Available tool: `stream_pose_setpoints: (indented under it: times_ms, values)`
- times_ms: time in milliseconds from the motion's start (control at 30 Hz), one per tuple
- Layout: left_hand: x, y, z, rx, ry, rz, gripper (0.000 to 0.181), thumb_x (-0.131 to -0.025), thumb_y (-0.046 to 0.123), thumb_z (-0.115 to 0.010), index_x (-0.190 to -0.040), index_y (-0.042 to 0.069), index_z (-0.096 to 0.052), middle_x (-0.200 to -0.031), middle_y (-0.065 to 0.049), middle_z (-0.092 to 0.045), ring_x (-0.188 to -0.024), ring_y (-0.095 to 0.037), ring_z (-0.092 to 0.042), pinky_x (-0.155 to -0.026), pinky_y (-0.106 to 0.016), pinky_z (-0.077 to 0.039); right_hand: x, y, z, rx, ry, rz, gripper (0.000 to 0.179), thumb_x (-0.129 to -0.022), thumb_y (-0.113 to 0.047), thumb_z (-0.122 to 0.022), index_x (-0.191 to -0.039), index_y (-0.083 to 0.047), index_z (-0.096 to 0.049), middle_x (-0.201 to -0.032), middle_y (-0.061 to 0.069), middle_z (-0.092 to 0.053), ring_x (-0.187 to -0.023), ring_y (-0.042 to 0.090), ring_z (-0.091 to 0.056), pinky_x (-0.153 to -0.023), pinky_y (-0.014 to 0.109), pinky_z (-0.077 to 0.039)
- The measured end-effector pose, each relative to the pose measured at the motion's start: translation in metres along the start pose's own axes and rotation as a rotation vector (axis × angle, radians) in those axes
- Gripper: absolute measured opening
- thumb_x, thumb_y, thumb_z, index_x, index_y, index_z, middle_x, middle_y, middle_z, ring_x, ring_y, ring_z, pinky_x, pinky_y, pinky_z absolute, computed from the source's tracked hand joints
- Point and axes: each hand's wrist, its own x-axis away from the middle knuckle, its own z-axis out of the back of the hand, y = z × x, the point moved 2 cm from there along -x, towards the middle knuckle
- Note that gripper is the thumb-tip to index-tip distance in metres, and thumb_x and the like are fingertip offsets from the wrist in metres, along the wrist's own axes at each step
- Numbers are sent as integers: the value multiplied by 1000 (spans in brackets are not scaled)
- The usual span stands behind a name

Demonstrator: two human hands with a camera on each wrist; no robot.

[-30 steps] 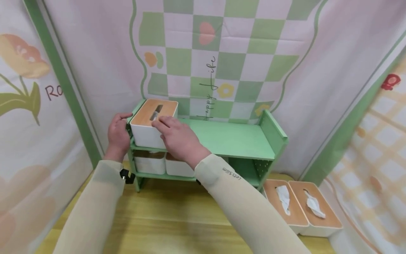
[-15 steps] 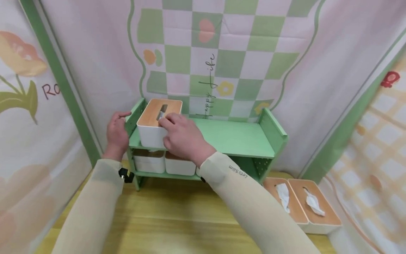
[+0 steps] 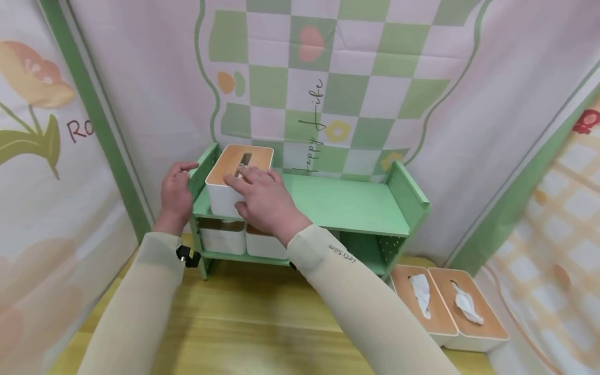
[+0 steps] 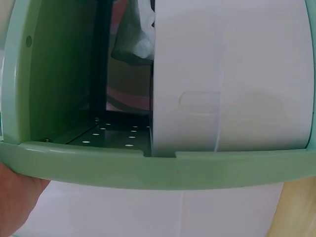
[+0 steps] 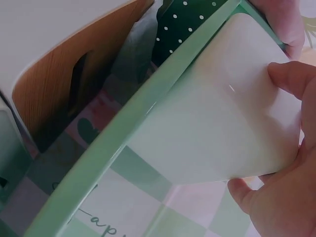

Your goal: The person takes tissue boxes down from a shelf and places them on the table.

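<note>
A white tissue box point(image 3: 225, 200) with a wood-look lid stands on the top board of a green two-tier shelf point(image 3: 347, 203), near its left end. My right hand point(image 3: 264, 198) grips this box, its fingers over the lid by the slot and the thumb against the white front. The right wrist view shows the white box wall point(image 5: 212, 108) beside the shelf's board edge point(image 5: 118, 123). My left hand point(image 3: 177, 192) holds the shelf's left side panel point(image 3: 202, 169); in the left wrist view only part of that hand point(image 4: 17, 197) shows behind the panel's edge.
Tissue boxes point(image 3: 224, 240) fill the left of the lower tier, partly hidden by my right arm. On the wooden surface point(image 3: 253, 307) at the right stand two more tissue boxes point(image 3: 478, 297) with tissues pulled up. A checked cloth backdrop point(image 3: 347, 94) hangs behind.
The top box has shifted right, leaving a gap at the left panel. My right hand's fingers have spread further over its lid. The left hand stays at the panel.
</note>
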Motion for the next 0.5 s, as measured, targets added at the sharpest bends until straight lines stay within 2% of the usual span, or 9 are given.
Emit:
stream_pose_setpoints:
  times_ms: [100, 200, 500]
  values:
    - [0, 0, 1, -42, -26, -21, 53, -104, 26, -18, -138, 13, -57, -150, -3, -45, -139, -22, -33, -114, -48, -21, 0, 0, -1, -2, 0, -1, 55, -96, -30, -61, -149, -30, -45, -151, 4, -42, -140, 27, -37, -111, 54, -27]
    - [1, -1, 0, -59, -45, -34, 56, -104, 28, -16, -138, 12, -57, -150, -5, -46, -140, -22, -33, -115, -48, -20, 2, 1, -1, -1, -7, -11, 55, -96, -29, -60, -149, -30, -45, -152, 4, -42, -140, 28, -37, -111, 54, -27]
    - [3, -3, -1, -39, -2, -59, 57, -105, 34, -16, -137, 14, -59, -148, -1, -49, -139, -19, -36, -115, -45, -22, 6, 2, 2, -5, 15, -14, 55, -94, -29, -59, -148, -30, -47, -151, 4, -44, -140, 29, -37, -109, 54, -29]
